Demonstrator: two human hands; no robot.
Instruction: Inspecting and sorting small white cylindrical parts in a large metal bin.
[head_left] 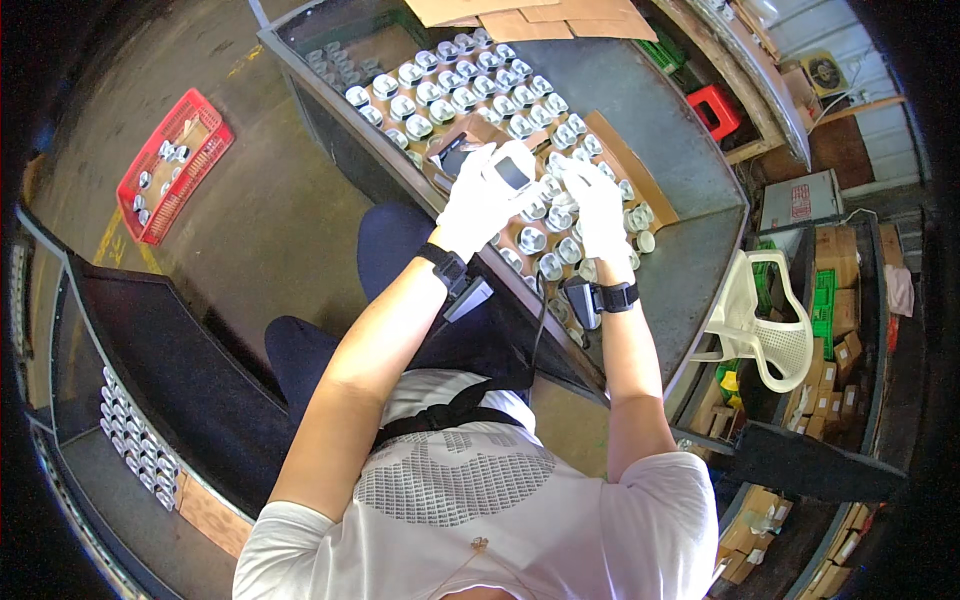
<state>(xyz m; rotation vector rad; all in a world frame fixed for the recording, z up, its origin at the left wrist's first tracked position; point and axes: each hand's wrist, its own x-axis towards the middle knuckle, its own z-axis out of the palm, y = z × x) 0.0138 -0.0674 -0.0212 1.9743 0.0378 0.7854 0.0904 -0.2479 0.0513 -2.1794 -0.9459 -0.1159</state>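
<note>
Both my hands wear white gloves. My left hand (478,205) is closed round a silver piston (514,173), raised over the near part of the metal table (690,250). Its smooth grey side faces up. Just to the right, my right hand (598,212) hovers low over the pistons, fingers bent together; what they hold, if anything, is hidden. Many more silver pistons (463,98) stand in rows on brown cardboard beneath and beyond my hands. Beside my left hand lies an open cardboard box (440,172) with a black item (455,155) in it.
Flat cardboard sheets (570,22) lie at the table's far edge. A red crate (172,165) with a few pistons stands on the floor at left. More pistons (138,440) sit on a bench at lower left. A cream plastic chair (770,325) and shelves with boxes (835,385) are at right.
</note>
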